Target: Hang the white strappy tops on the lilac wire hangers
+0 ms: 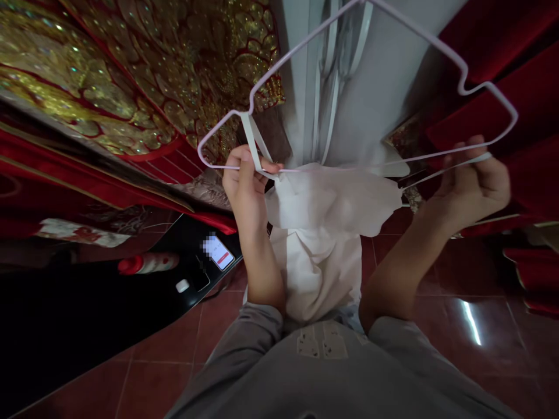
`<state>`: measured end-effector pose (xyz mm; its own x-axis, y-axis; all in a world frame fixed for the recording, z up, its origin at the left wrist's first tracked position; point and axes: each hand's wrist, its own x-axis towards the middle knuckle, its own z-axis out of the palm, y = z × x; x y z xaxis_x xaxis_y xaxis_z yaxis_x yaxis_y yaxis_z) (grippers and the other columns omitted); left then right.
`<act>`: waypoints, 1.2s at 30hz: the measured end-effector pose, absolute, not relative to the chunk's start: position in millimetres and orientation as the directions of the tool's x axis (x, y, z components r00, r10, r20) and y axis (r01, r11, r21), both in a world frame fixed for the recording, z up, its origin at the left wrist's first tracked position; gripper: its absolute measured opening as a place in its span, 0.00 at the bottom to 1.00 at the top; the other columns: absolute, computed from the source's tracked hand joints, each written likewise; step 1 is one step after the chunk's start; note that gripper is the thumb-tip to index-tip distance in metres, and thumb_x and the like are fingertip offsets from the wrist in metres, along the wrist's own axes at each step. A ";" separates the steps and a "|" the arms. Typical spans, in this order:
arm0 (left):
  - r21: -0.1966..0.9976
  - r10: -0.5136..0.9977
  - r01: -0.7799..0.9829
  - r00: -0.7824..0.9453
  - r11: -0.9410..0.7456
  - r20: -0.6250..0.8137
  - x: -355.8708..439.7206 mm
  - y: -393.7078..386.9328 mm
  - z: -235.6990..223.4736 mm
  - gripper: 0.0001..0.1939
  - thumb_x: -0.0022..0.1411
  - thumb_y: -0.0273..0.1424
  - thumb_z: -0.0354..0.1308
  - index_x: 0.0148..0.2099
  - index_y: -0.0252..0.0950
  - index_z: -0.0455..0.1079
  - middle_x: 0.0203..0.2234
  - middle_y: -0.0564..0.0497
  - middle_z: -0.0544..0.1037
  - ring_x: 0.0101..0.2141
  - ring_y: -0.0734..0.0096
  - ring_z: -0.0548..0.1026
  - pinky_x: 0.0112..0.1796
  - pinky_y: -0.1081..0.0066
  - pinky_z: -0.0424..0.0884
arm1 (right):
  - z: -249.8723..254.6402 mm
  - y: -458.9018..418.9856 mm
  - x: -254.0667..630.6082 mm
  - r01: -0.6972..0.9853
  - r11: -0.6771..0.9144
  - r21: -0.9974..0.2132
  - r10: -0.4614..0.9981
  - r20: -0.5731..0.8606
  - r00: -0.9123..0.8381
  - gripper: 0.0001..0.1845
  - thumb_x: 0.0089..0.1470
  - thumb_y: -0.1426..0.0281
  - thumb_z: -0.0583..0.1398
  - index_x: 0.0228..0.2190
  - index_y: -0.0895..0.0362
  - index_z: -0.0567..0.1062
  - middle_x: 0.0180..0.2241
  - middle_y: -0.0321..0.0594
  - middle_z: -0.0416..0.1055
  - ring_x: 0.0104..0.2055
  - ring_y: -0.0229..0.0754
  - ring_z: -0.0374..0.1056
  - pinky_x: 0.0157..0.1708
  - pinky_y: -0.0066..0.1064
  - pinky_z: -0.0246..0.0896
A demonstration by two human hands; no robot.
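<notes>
A pale pink clothes hanger spans the upper middle. Below its bar hangs a white garment with thin straps. One strap loops over the notch on the hanger's left side. There my left hand is closed on this strap and the lower bar. At the hanger's right end, my right hand has its fingers bent around the other strap, which is pulled taut off the garment. That strap lies below the bar, not in the right notch. The right fingertips are close to the bar; whether they touch it, I cannot tell.
Gold sequined red garments hang at the left, and red cloth at the right. A pale grey cabinet with handles stands ahead. On a black table lie a phone, a red-capped bottle and a small white case.
</notes>
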<state>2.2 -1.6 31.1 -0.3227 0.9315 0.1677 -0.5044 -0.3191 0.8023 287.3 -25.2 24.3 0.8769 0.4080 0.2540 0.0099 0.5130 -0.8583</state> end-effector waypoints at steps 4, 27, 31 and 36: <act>0.799 0.926 -0.489 -0.310 -0.349 0.215 -1.5 0.6 22.4 0.12 0.76 0.38 0.65 0.37 0.41 0.72 0.22 0.56 0.75 0.24 0.70 0.75 0.36 0.68 0.76 | 32.3 -29.0 296.3 -0.001 0.528 -0.849 0.461 0.286 0.840 0.13 0.54 0.85 0.58 0.29 0.58 0.78 0.48 0.36 0.83 0.47 0.31 0.82 0.51 0.26 0.80; 0.811 0.895 -0.428 -0.373 -0.399 0.244 -2.3 5.3 24.0 0.12 0.80 0.36 0.59 0.39 0.43 0.68 0.19 0.59 0.74 0.21 0.71 0.69 0.28 0.68 0.67 | 86.7 -6.0 283.4 0.327 0.455 -0.828 0.683 0.560 0.469 0.10 0.52 0.82 0.70 0.27 0.56 0.83 0.29 0.34 0.78 0.34 0.32 0.74 0.46 0.28 0.76; 0.788 0.881 -0.424 -0.366 -0.446 0.301 -3.5 4.5 24.4 0.11 0.82 0.31 0.55 0.40 0.42 0.69 0.19 0.58 0.75 0.22 0.71 0.70 0.29 0.68 0.66 | 96.1 -5.2 268.3 0.450 0.419 -0.789 0.767 0.573 0.289 0.11 0.50 0.83 0.67 0.30 0.55 0.83 0.35 0.35 0.78 0.40 0.37 0.75 0.53 0.33 0.74; 0.815 0.892 -0.401 -0.350 -0.418 0.285 -4.9 4.0 21.6 0.14 0.75 0.43 0.66 0.40 0.43 0.68 0.21 0.58 0.74 0.23 0.68 0.72 0.30 0.66 0.67 | 92.2 -15.7 250.2 0.434 0.486 -0.758 0.687 0.639 0.346 0.21 0.49 0.87 0.60 0.32 0.50 0.84 0.42 0.35 0.80 0.55 0.41 0.75 0.75 0.45 0.63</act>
